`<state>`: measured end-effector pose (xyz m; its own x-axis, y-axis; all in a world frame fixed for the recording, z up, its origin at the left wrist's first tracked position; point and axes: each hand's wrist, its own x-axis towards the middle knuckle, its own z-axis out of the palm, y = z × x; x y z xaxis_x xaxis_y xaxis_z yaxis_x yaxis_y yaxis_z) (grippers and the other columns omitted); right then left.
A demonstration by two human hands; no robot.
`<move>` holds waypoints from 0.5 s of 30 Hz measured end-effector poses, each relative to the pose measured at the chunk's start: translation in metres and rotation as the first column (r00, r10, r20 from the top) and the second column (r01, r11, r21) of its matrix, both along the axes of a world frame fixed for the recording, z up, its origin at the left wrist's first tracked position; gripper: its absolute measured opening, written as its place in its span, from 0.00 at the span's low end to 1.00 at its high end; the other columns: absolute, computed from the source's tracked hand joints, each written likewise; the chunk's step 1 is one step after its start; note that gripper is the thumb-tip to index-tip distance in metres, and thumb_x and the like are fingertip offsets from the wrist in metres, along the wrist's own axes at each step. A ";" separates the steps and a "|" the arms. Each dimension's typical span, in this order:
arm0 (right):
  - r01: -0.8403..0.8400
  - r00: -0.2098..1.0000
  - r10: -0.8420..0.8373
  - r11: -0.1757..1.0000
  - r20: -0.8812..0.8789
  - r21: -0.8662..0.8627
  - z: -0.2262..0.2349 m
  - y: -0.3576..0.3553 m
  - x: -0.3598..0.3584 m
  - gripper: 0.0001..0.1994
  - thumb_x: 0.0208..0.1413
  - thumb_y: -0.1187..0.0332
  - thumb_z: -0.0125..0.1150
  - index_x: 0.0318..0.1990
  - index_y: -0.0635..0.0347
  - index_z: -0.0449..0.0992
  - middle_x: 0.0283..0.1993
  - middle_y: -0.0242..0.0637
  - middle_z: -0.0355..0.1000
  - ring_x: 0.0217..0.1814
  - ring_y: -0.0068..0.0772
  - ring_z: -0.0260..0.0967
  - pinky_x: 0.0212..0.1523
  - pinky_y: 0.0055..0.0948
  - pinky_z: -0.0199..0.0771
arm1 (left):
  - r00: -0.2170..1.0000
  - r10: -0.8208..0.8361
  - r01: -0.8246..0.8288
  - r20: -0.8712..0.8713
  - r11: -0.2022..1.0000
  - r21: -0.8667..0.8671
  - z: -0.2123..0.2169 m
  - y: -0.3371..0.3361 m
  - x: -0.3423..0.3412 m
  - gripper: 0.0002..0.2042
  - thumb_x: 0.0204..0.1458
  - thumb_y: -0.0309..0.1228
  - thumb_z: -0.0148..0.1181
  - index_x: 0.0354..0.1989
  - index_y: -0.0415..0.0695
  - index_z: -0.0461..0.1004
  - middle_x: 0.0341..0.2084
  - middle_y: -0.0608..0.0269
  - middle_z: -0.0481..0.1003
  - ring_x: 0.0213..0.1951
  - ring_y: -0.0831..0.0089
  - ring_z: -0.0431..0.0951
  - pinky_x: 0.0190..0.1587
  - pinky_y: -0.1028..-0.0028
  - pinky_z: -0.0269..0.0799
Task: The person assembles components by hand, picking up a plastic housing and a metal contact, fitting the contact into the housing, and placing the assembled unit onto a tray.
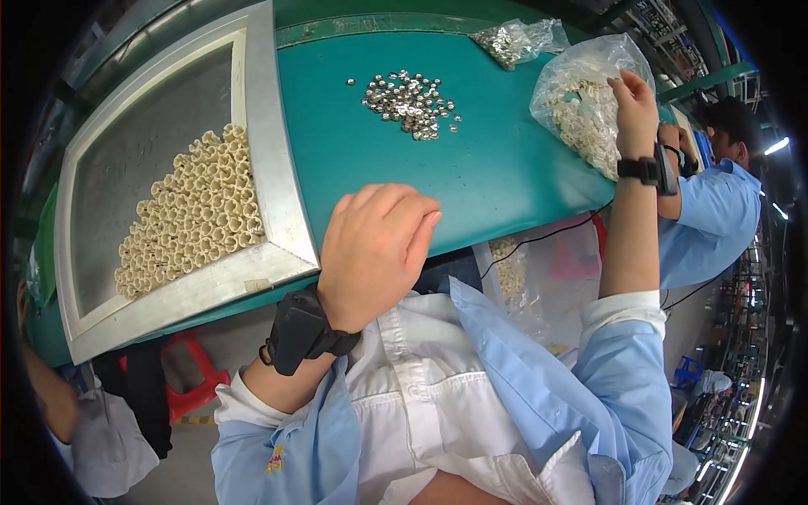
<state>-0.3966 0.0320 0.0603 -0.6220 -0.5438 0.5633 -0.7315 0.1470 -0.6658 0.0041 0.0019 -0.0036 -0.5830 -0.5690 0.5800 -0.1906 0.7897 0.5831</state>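
My right hand (pixel 637 105) is closed at the right edge of a clear plastic bag (pixel 627 55), its fingertips pinching the film. Inside the bag lie many small cream-white parts (pixel 581 109). My left hand (pixel 376 248) hovers at the near edge of the green table mat (pixel 497 177), back upward, fingers curled down and thumb alongside; whatever they may hold is hidden. Beyond it, a loose heap of small shiny round metal pieces (pixel 408 103) is spread on the mat. Left of that hand, a metal-edged framed screen (pixel 278 151) carries tightly packed cream ring-shaped parts (pixel 194 210).
A smaller clear bag of metal pieces (pixel 509 44) rests at the far edge. Below the table, a transparent bag with cream parts (pixel 512 282) and a dark cable (pixel 539 246) show. A co-worker in a blue shirt (pixel 715 206) is at the right; a red stool (pixel 189 379) stands lower left.
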 end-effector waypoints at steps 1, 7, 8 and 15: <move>-0.005 1.000 0.005 1.000 0.002 0.002 0.001 0.003 0.010 0.12 0.53 0.71 0.54 0.44 0.67 0.70 0.40 0.37 0.71 0.43 0.32 0.69 0.45 0.24 0.67 | 1.000 -0.001 0.001 -0.003 1.000 0.001 -0.001 0.000 0.000 0.02 0.46 0.27 0.58 0.28 0.46 0.73 0.26 0.66 0.72 0.32 0.66 0.72 0.34 0.69 0.63; -0.305 0.452 0.559 0.829 0.695 -0.469 -0.005 0.007 0.070 0.12 0.53 0.79 0.46 0.46 0.68 0.68 0.42 0.38 0.66 0.41 0.32 0.66 0.42 0.25 0.66 | 1.000 -0.003 0.003 -0.001 1.000 -0.015 -0.002 0.000 -0.001 0.02 0.46 0.27 0.58 0.28 0.46 0.73 0.26 0.66 0.71 0.32 0.66 0.72 0.34 0.69 0.63; -0.355 0.345 0.570 0.815 0.746 -0.458 -0.007 0.004 0.081 0.12 0.53 0.80 0.45 0.46 0.68 0.68 0.42 0.38 0.66 0.40 0.31 0.65 0.41 0.25 0.66 | 1.000 0.001 -0.001 -0.002 1.000 -0.016 -0.001 0.000 -0.001 0.02 0.46 0.27 0.58 0.28 0.46 0.73 0.26 0.66 0.71 0.32 0.66 0.72 0.34 0.69 0.63; -0.579 0.333 0.502 0.777 0.798 -0.247 -0.027 -0.026 0.141 0.11 0.54 0.77 0.46 0.44 0.66 0.69 0.37 0.35 0.66 0.36 0.26 0.63 0.37 0.22 0.65 | 1.000 0.006 -0.006 0.008 1.000 -0.013 -0.001 0.000 -0.001 0.02 0.46 0.27 0.58 0.28 0.46 0.73 0.26 0.66 0.71 0.32 0.66 0.72 0.34 0.69 0.63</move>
